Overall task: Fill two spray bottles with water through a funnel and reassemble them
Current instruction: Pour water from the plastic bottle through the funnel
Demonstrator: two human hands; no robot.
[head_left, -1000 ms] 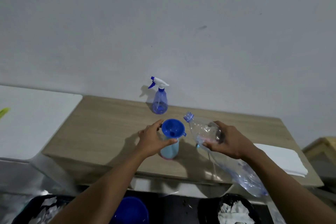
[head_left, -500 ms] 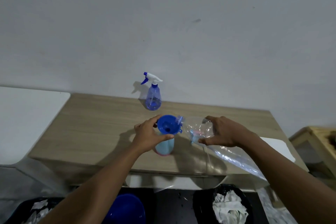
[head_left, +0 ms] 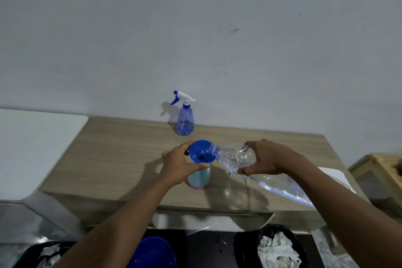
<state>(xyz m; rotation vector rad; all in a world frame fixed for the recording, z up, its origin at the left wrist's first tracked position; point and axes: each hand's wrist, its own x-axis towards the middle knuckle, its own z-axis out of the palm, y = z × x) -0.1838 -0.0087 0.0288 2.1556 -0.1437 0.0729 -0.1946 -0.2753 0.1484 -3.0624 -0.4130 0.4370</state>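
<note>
A blue funnel (head_left: 199, 150) sits in the neck of a light blue bottle (head_left: 199, 178) standing on the wooden table (head_left: 121, 154). My left hand (head_left: 180, 166) grips the funnel and the bottle's neck. My right hand (head_left: 269, 160) holds a large clear plastic water bottle (head_left: 233, 156), tipped sideways with its mouth resting over the funnel's rim. Its lower body (head_left: 282, 187) runs back under my right forearm. A second spray bottle (head_left: 185, 119), clear blue with a white and blue trigger head, stands upright at the back of the table near the wall.
A white surface (head_left: 32, 143) adjoins the table on the left. A white sheet (head_left: 335, 175) lies on the table's right end, a wooden crate (head_left: 382, 172) beyond it. Below the front edge are a blue basin (head_left: 152, 252) and black bins with crumpled paper (head_left: 276, 248).
My right hand has swung the clear bottle leftward and lowered its mouth from beside the funnel onto the funnel's rim. My left hand has stayed on the funnel.
</note>
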